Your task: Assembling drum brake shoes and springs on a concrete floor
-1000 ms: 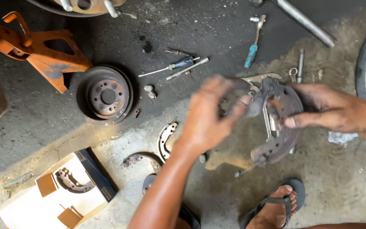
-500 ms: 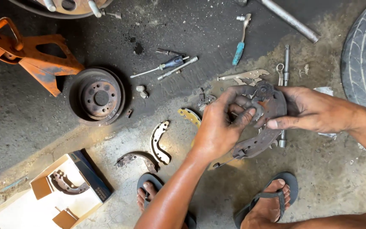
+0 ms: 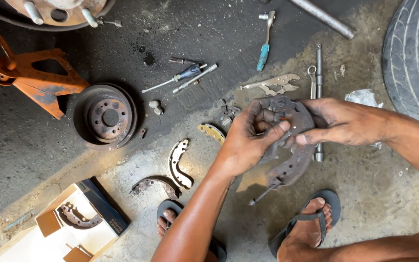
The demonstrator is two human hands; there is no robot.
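From the head view, a rusty, grease-darkened backing plate [image 3: 292, 145] is held above the concrete floor [image 3: 364, 194], between the knees. It is round, with a curved lower edge, and a thin pin juts from its bottom. The left hand [image 3: 248, 138] is closed on its left side, thumb pressed across the face. The right hand [image 3: 338, 121] is clamped on its upper right rim. A brake drum [image 3: 105, 116] and worn shoes [image 3: 178, 162] lie left.
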